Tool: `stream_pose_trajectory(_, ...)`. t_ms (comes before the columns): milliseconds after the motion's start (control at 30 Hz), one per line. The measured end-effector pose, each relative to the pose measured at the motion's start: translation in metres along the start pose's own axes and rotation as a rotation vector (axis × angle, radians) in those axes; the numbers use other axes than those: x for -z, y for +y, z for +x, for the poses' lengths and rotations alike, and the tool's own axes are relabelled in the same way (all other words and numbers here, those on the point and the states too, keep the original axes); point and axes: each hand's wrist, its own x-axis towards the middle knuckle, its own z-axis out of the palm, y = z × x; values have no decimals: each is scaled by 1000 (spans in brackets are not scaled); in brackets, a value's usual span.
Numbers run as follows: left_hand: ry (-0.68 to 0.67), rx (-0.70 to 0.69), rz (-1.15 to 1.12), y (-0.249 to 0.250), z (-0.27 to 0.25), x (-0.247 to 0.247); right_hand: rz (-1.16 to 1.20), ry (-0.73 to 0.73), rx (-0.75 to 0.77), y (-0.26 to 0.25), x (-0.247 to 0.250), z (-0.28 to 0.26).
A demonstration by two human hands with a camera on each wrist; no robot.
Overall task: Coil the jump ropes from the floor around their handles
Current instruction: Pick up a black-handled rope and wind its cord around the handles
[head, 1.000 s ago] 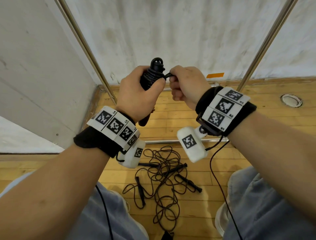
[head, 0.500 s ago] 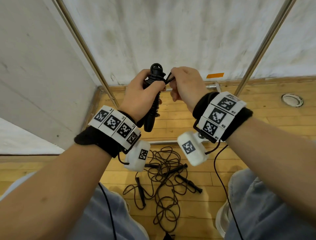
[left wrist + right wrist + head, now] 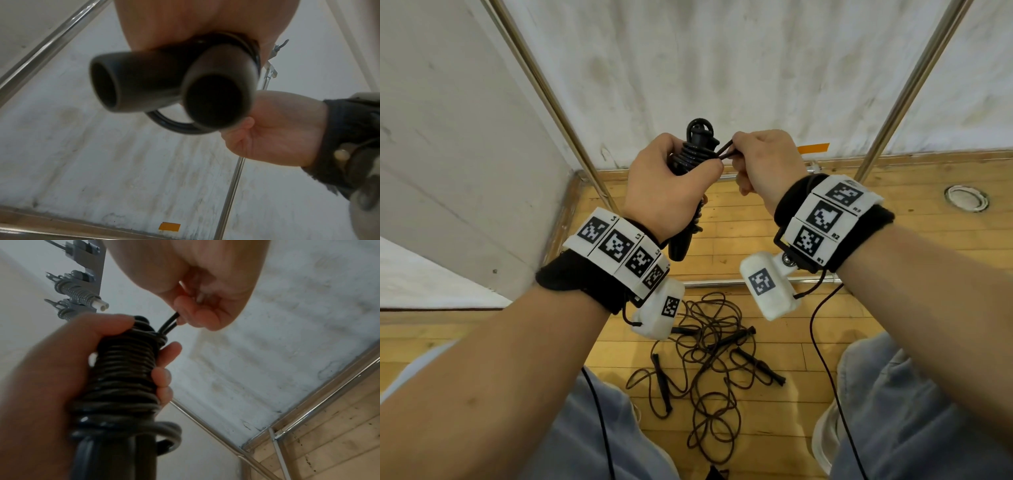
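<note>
My left hand (image 3: 671, 185) grips a pair of black jump rope handles (image 3: 681, 240) held upright, with black rope coiled tightly round their upper part (image 3: 127, 369). The handles' round butt ends (image 3: 218, 99) fill the left wrist view. My right hand (image 3: 763, 164) pinches a short doubled end of the same rope (image 3: 169, 324) just right of the coil's top. On the floor between my knees lies a tangle of black jump ropes (image 3: 709, 370) with several loose handles (image 3: 760, 366).
A white wall (image 3: 722, 68) stands close ahead, with slanted metal poles (image 3: 544, 89) left and right (image 3: 914, 82). A metal bar (image 3: 722, 282) lies on the wooden floor (image 3: 893, 274). A round floor fitting (image 3: 966, 198) is at the right. My legs flank the ropes.
Both hands have sunk slightly while holding the wrapped handles. The right hand has drawn the rope end a little away from the coil's top.
</note>
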Motion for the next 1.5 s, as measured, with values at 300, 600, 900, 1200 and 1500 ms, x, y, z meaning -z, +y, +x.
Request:
stream_pose_trajectory(300,-134,17,64,2,-2,1,45,-78,24,3,-5,-11)
stream_pose_trajectory(600,-9,5,213,2,1,-2,-62,-42,79,4,-6,-17)
stream_pose_trajectory(900,-40,107,0,-9,5,7,-127,-68,108,-2,-6,-21)
stream_pose_trajectory(1200,19,-77,-96,35,10,9,-60,49,350,-56,5,-23)
stream_pose_trajectory(1500,-84,-80,-126,132,35,36,70,35,453,-139,19,-27)
